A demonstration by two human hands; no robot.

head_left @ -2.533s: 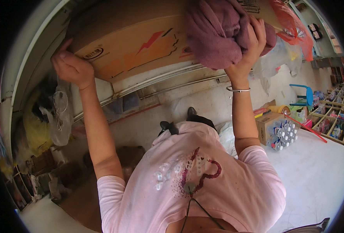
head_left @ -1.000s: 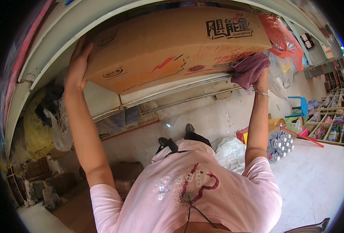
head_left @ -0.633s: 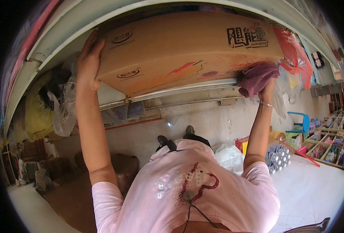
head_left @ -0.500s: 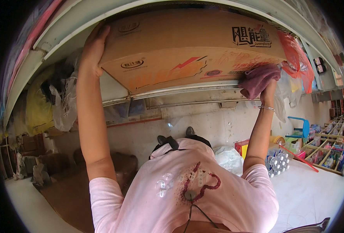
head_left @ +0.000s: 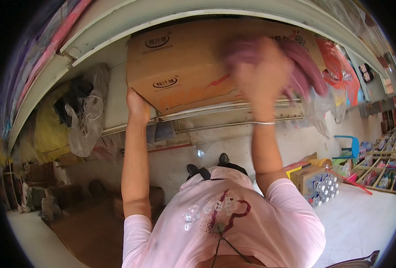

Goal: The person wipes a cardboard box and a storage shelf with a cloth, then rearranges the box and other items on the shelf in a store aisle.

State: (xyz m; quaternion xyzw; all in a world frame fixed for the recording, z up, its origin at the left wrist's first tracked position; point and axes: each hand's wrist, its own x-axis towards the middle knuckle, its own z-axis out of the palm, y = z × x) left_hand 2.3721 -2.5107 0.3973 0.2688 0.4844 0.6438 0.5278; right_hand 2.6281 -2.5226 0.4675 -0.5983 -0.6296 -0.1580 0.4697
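Note:
A large brown cardboard box (head_left: 198, 40) with printed sides lies lengthwise on a pale metal shelf overhead. My left hand (head_left: 137, 106) grips the box at its near lower left corner, its fingertips partly hidden. Across the box's printed face, towards its right half, my right hand (head_left: 262, 71) presses a purple cloth (head_left: 300, 71). That hand is smeared by motion, with cloth bunched on both sides of it.
Plastic bags (head_left: 88, 120) hang left of the box, and a red bag (head_left: 338, 64) touches its right end. Below stand a blue stool (head_left: 352, 146), packed bottles (head_left: 323, 188) and a wire rack of goods (head_left: 383, 163). A shelf edge (head_left: 207, 14) runs above the box.
My right hand has moved the cloth from the box's lower right edge up and left onto its face. My left hand has slid down from the upper left end to the lower corner.

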